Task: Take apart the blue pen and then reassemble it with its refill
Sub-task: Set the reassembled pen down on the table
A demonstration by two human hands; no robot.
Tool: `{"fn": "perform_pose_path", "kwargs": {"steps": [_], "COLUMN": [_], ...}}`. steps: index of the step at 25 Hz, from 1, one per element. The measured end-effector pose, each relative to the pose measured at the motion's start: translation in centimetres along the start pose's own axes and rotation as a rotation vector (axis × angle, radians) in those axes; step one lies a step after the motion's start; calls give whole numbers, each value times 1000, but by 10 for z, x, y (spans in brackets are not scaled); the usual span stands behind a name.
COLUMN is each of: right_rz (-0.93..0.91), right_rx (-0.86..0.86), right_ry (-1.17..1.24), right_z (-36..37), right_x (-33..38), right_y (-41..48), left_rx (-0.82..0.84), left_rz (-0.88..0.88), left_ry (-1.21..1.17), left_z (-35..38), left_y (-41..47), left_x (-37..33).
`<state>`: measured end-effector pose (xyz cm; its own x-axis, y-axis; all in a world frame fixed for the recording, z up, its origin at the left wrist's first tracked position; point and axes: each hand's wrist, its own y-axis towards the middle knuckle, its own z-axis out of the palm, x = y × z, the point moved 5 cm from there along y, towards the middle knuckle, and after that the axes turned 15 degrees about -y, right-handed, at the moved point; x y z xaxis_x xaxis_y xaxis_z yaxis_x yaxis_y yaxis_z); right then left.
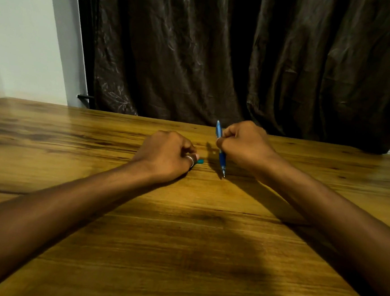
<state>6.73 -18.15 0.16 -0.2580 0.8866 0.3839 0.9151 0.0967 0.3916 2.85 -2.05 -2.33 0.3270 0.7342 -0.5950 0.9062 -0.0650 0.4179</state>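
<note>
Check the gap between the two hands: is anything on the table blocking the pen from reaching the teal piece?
Nothing visible does. The right hand holds the blue pen; bare table separates it from the teal piece at the left hand.

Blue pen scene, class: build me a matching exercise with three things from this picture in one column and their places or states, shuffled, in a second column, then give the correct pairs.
Column 1
1. blue pen
2. small teal piece
3. ring

Column 2
A. worn on a finger of the left hand
B. held nearly upright, tip down, in the right hand
C. at the left hand's fingertips, low by the wooden table

Pairs: 1-B, 2-C, 3-A
</note>
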Motion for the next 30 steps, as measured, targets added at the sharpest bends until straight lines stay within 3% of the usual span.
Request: {"fn": "perform_pose_path", "kwargs": {"steps": [6, 11, 18, 30], "right_rz": [23, -27, -83, -101], "right_rx": [130, 221, 191, 205], "right_ry": [-152, -258, -289, -308], "right_z": [10, 15, 14, 17], "right_x": [0, 5, 14, 15], "right_y": [0, -7, -15, -18], "left_rx": [49, 64, 65, 34], "left_rz": [31, -23, -39, 59], "left_ry": [52, -61, -133, 5], "left_z": [0, 4, 10, 11], "left_y": [1, 2, 4, -4], "left_x": [1, 0, -1, 0]}}
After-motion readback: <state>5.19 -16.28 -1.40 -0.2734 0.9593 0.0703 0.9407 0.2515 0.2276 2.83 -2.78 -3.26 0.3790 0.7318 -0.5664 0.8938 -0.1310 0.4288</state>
